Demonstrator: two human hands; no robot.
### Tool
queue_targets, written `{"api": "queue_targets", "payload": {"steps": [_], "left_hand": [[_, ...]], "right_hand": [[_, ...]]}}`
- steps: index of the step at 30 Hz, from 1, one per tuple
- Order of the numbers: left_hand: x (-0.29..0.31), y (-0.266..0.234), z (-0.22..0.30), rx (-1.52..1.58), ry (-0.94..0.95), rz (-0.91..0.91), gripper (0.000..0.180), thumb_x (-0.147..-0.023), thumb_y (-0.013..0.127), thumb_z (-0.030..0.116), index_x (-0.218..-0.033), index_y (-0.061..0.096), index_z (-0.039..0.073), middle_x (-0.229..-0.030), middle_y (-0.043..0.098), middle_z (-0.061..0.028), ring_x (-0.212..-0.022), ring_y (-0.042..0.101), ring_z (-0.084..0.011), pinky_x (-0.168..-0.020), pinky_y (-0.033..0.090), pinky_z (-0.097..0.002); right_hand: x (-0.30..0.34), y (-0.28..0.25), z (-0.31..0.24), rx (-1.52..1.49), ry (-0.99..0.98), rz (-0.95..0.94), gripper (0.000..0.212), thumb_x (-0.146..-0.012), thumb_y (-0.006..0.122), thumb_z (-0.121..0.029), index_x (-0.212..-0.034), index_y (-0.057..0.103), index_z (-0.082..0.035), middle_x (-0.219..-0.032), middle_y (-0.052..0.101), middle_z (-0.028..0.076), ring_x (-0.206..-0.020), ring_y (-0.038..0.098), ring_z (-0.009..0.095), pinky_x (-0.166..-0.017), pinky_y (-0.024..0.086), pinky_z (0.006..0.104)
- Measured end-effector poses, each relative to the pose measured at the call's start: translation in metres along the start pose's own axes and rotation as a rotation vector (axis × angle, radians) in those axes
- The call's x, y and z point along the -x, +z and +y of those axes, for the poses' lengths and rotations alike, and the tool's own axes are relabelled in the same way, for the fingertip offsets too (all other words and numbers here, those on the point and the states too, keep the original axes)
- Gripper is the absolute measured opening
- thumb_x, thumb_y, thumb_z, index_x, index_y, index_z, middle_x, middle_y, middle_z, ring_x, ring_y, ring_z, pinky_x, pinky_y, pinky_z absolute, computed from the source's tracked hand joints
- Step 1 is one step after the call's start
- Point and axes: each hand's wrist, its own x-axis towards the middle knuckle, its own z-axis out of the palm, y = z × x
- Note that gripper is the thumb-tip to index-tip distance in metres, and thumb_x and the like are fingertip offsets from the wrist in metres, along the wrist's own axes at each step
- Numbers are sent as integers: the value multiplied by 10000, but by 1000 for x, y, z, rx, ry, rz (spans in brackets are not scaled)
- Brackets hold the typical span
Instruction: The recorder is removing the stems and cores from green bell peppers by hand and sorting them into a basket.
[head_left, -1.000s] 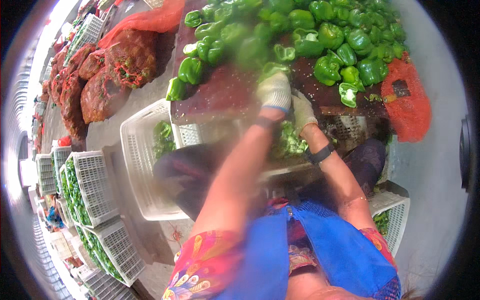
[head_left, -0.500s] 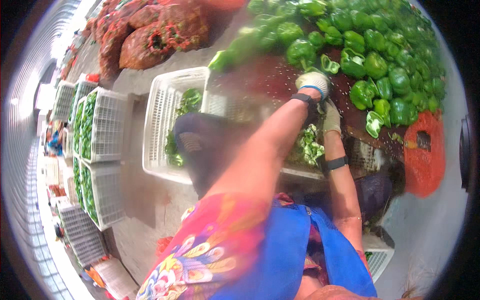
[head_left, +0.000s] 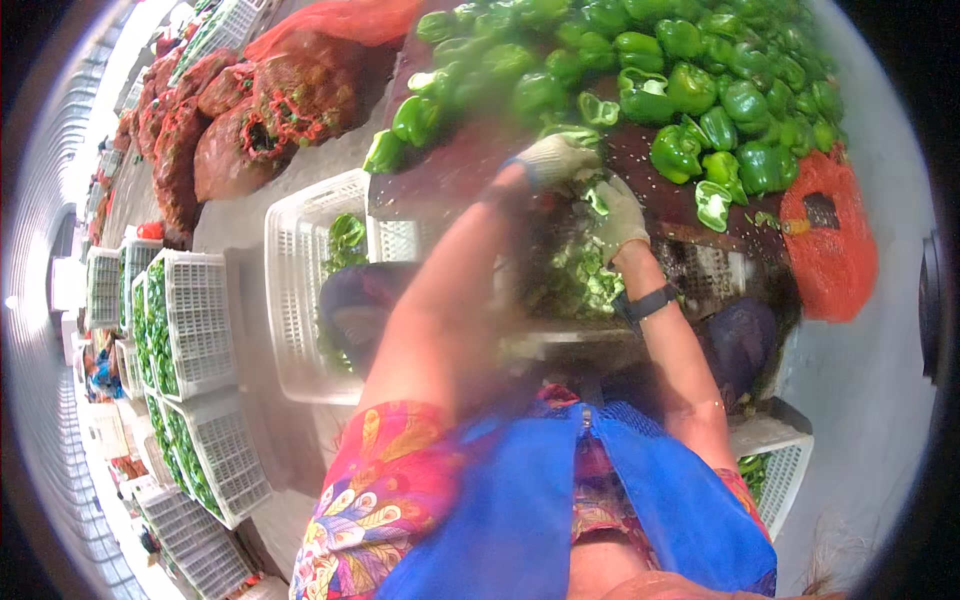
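Past the blue vest (head_left: 480, 530) we see the knit-gloved right hand (head_left: 621, 213) curled, a pale pepper scrap (head_left: 597, 201) at its fingers, and the left hand (head_left: 557, 163), wrist swung farther left than before, beside a bell pepper (head_left: 571, 132); whether either grips, we cannot tell. Beyond, glossy peppers (head_left: 690, 90) heap on the dark red board (head_left: 455, 170); lumpy mesh sacks (head_left: 228, 165) lie leftward.
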Motion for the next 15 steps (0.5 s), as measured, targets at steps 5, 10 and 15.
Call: {"api": "queue_targets", "payload": {"steps": [5, 10, 15], "left_hand": [[55, -27, 136, -325, 202, -120, 266, -870, 607, 201, -1079, 656, 43, -1001, 684, -129, -869, 645, -216, -804, 510, -321], [112, -47, 114, -197, 33, -121, 378, -881, 630, 279, -1157, 638, 21, -1029, 689, -138, -900, 655, -193, -790, 524, -327], [61, -39, 130, 236, -507, 293, 429, -840, 691, 337, -1096, 656, -5, -1012, 692, -91, -888, 653, -193, -783, 523, -326]], "right_hand": [[-13, -40, 9, -207, 46, -99, 454, -905, 589, -180, -1327, 499, -37, -1179, 601, 92, -1053, 574, 221, -744, 529, 364], [-15, -36, 8, 50, -98, -107, 437, -901, 602, -193, -1314, 517, -79, -1093, 612, 78, -848, 620, 207, -638, 535, 359], [5, -34, -8, 34, -145, -114, 451, -913, 583, -198, -1341, 482, -102, -1039, 607, 59, -724, 644, 212, -535, 517, 326]]}}
